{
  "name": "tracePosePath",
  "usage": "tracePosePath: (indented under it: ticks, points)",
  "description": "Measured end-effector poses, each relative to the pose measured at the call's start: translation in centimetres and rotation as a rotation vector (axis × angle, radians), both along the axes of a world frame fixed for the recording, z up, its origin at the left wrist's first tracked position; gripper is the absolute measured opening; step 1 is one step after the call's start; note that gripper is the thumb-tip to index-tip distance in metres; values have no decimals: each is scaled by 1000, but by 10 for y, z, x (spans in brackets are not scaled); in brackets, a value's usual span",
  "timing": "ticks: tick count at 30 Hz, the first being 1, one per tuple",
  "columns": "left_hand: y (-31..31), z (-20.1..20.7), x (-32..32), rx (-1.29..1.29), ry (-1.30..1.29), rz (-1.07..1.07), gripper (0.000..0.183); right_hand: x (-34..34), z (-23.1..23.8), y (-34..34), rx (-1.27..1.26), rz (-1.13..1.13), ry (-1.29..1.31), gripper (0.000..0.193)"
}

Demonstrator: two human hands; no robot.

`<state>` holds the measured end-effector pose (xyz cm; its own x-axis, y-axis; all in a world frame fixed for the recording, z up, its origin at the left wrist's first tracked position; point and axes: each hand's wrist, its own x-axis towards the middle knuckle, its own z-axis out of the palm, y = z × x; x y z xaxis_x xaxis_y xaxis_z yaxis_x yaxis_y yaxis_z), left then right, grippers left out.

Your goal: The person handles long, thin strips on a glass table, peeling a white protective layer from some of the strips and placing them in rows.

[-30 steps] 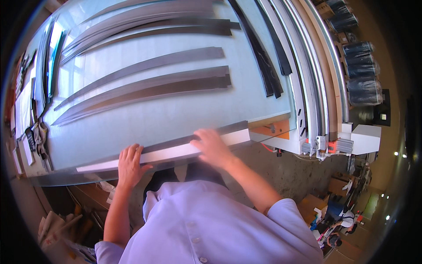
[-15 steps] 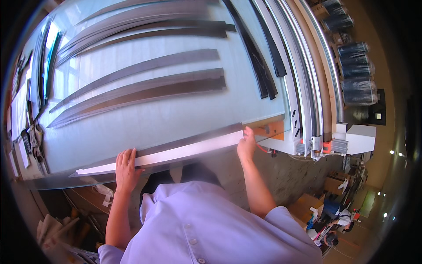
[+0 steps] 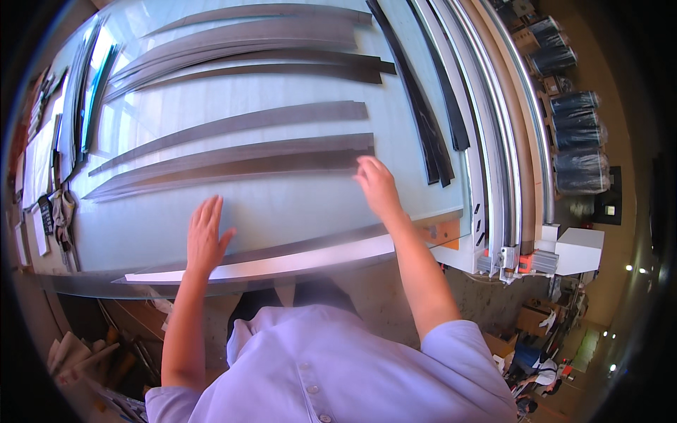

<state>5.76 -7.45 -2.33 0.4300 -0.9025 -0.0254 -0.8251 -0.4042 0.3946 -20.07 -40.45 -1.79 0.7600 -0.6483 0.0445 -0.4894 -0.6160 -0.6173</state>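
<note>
My left hand (image 3: 206, 236) is held over the glass-topped table, fingers stretched out and thumb apart, with nothing in it. My right hand (image 3: 379, 185) is at the right end of a stack of grey-brown strips (image 3: 233, 161), its fingers loosely bent and apart. Whether its fingertips touch the strips I cannot tell. Along the table's near edge lies a long white strip (image 3: 303, 263) beside a grey one (image 3: 296, 244); my left wrist and right forearm pass over them. Another grey strip (image 3: 247, 124) lies beyond the stack.
More grey and dark strips (image 3: 240, 42) lie farther back on the table (image 3: 282, 204). Black strips (image 3: 416, 106) lie at the right, beside long metal rails (image 3: 504, 127). Cloth gloves (image 3: 62, 211) hang at the left. Plastic-wrapped rolls (image 3: 580, 141) stand beyond the rails.
Both hands have left the white strip at the near edge and moved forward over the table. My right hand has come to the end of the grey-brown stack. The white strip stays behind.
</note>
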Motion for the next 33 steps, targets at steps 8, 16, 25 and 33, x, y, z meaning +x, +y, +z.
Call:
tracePosePath:
  ticks: [8,16,25,33]
  points:
    - [-61,-17,43,55,-212,131,75,45,-17,-36,-251,398,103,32]
    - [-65,-16,46,29,-185,125,74,52,-3,-47,-353,471,85,7]
    - [-64,-18,47,6,-183,108,71,61,32,-39,-427,398,-77,15]
    - [-66,-19,53,-92,-148,141,56,80,68,-36,-390,297,-273,22]
